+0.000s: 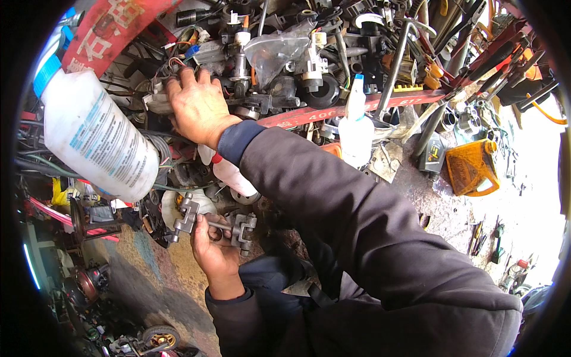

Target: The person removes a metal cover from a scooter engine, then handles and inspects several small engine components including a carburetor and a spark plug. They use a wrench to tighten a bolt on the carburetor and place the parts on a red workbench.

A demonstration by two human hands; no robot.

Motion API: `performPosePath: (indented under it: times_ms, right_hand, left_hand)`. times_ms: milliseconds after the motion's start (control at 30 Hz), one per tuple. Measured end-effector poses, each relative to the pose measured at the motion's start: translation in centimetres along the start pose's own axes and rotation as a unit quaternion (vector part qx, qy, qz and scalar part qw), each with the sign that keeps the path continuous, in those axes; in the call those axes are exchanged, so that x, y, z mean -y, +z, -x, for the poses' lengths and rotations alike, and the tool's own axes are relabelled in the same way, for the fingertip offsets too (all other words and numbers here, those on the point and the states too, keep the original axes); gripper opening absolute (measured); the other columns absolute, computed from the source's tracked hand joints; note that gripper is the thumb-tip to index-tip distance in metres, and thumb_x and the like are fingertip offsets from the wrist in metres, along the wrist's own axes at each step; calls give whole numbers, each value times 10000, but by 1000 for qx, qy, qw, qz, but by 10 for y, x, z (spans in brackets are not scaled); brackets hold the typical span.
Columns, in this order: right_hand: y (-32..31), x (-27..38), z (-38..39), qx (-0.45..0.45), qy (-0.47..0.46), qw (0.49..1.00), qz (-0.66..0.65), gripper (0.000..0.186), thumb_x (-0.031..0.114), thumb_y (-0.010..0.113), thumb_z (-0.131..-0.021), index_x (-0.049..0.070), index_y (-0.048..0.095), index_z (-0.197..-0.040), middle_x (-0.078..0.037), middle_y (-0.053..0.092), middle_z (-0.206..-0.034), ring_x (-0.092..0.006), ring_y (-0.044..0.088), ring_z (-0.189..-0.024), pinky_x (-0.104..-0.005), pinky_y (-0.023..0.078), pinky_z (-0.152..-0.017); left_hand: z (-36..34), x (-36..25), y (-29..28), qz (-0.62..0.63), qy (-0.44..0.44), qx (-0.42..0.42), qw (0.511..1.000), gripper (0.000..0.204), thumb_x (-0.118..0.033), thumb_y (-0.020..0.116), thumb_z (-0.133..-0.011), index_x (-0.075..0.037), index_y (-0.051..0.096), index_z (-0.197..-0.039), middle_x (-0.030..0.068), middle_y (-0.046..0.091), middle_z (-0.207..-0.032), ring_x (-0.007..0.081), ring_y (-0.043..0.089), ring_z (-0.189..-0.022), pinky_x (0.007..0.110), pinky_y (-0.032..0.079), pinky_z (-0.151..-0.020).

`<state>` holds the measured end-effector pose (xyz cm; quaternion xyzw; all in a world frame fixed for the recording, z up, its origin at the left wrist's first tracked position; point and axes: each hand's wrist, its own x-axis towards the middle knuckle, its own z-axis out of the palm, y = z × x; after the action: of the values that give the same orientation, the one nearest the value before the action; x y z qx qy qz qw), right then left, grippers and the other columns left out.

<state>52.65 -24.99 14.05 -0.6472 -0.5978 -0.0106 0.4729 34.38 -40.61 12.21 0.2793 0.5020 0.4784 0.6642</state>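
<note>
My left hand (215,250) is closed around a grey metal fitting (223,225), which has a clamp-like block at each end of a short rod. I hold it low, above the floor. My right arm reaches across to the crowded parts rack, where my right hand (199,107) lies palm down on the parts, its fingers apart and bent over them. Beside its thumb side sits a greyish part (157,102) with wires near it. The fingertips are partly hidden among the pieces. Under the right wrist is a white spray bottle with a red collar (233,177).
A large white jug with a blue cap (98,134) stands close on the left. Red rails (285,119) edge the rack. Near them are a white squeeze bottle (357,128), pliers (499,56), a dark bottle (432,156) and an amber container (473,169). A small wheel (160,338) lies lower left.
</note>
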Motion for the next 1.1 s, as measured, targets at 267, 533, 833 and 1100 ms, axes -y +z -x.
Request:
performPosePath:
  times_ms: [267,533,833,1100]
  right_hand:
    - [-17,-8,17,4,6,1000,-21,544,147,693,-736,23,561,-1248,-273,469,-1329,-483,464,-1214,-590,412,-962]
    - [-60,-7,103,120,119,921,-350,221,185,674,-864,-27,666,-928,-143,689,-789,-262,671,-699,-365,519,-662]
    - [-79,-7,124,255,264,735,-571,322,306,574,-1007,8,650,-914,43,523,-632,-46,446,-536,-235,341,-470]
    - [-83,-17,128,265,219,702,-624,255,269,604,-987,27,628,-912,19,564,-648,-47,475,-509,-212,362,-445]
  left_hand:
    - [1,2,5,-33,24,-6,999,231,-314,614,-960,-83,619,-937,32,601,-835,140,557,-712,273,444,-608]
    - [0,4,9,-91,67,62,992,308,-279,573,-963,-9,628,-825,89,615,-725,144,541,-596,256,408,-514]
    - [-2,4,16,-92,17,194,977,308,-272,559,-953,-2,599,-810,104,603,-719,159,555,-551,262,437,-507]
    - [-1,-3,13,-179,-9,242,953,294,-296,600,-961,-23,654,-866,28,629,-725,95,574,-590,226,433,-512]
